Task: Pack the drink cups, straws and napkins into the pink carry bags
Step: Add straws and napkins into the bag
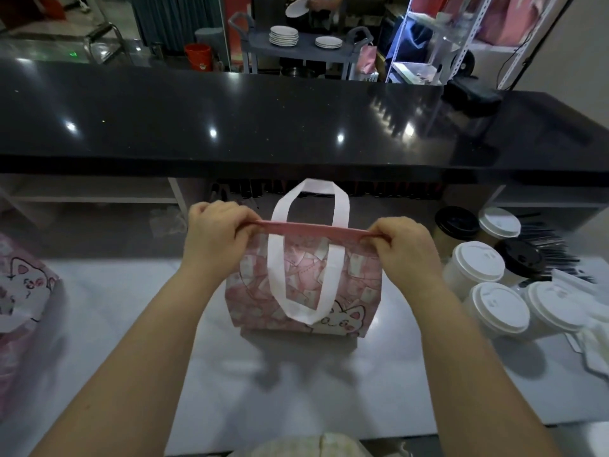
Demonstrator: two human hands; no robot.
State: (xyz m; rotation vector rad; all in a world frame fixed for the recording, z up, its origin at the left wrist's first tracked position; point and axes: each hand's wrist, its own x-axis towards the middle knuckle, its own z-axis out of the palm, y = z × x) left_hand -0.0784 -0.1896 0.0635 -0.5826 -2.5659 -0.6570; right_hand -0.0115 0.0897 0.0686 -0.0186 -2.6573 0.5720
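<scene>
Left hand (216, 232) and right hand (403, 245) each pinch an end of the bag's (306, 288) top rim mid-tabletop (131, 324); lidded cups (494, 305) cluster at the right edge.

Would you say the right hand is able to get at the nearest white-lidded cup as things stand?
Probably yes, once it lets go: the right hand pinches the top edge of the pink bag, and the white-lidded cup stands just to its right with nothing between them.
</scene>
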